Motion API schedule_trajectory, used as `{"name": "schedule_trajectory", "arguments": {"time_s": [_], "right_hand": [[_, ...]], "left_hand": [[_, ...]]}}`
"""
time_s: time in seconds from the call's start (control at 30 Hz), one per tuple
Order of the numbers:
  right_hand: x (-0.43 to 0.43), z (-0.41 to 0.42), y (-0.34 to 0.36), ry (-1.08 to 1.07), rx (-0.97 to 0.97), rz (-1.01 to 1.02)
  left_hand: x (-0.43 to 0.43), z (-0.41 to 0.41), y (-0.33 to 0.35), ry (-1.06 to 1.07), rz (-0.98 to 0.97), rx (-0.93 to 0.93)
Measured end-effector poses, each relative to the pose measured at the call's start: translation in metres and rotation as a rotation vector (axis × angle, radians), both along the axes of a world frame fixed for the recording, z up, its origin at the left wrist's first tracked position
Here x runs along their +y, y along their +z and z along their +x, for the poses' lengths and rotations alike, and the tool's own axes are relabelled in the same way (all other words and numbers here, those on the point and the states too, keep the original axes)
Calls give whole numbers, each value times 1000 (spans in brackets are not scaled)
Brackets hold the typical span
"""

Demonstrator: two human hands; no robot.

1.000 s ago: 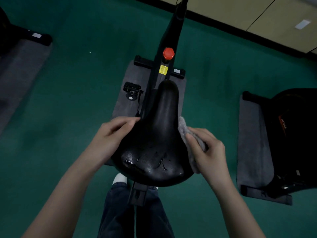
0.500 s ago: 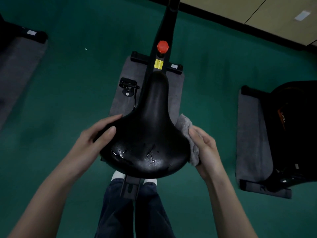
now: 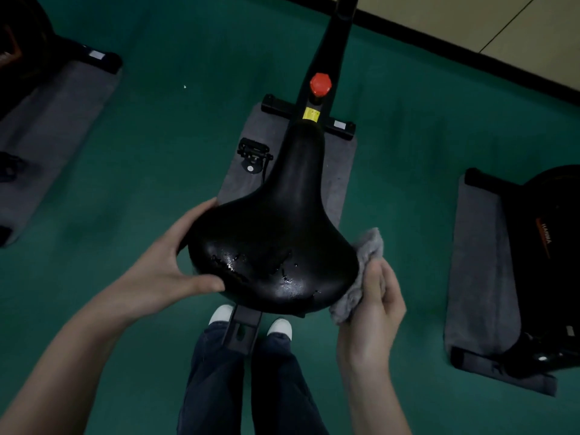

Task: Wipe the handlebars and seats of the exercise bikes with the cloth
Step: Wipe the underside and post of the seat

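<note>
Seat (image 3: 276, 243) at frame centre, wet drops on rear part. My left hand (image 3: 163, 271) grips seat left edge, steadies it. My right hand (image 3: 373, 302) clenched around cloth (image 3: 361, 271), pressed on right edge. I judge: keep firm pressure, sweep cloth across wet rear, follow rim curve.

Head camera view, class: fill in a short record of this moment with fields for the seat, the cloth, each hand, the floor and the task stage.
seat: black bike seat, wet droplets on its wide rear part
cloth: grey cloth, pressed against the seat's right edge
left hand: left hand bare, gripping the seat's left edge
right hand: right hand holding the cloth
floor: green floor, grey mat under the bike
task stage: seat top not yet wiped dry
</note>
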State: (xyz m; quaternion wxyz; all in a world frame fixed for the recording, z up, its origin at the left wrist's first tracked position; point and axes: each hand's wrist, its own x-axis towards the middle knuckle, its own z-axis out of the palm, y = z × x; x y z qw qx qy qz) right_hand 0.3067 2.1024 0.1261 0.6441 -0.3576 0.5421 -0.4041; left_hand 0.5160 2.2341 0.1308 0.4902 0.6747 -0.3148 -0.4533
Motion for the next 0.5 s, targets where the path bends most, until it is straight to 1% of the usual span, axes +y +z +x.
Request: {"name": "schedule_trajectory", "arguments": {"time_s": [0.1,0.17,0.23,0.3,0.4,0.5], "right_hand": [[18,15,11,-30,318,-305],[28,21,14,-38,428,-413],[38,24,15,-60,473,-472],[49,30,16,-110,497,-509],[66,47,18,-223,531,-537],[82,70,20,-266,590,-639]], "left_hand": [[1,4,-2,-38,25,-37],[3,7,-2,-64,76,-78],[5,8,-1,-89,133,-122],[6,10,-2,-115,148,-150],[5,13,-3,-139,130,-196],[5,12,-5,-130,86,-230]]}}
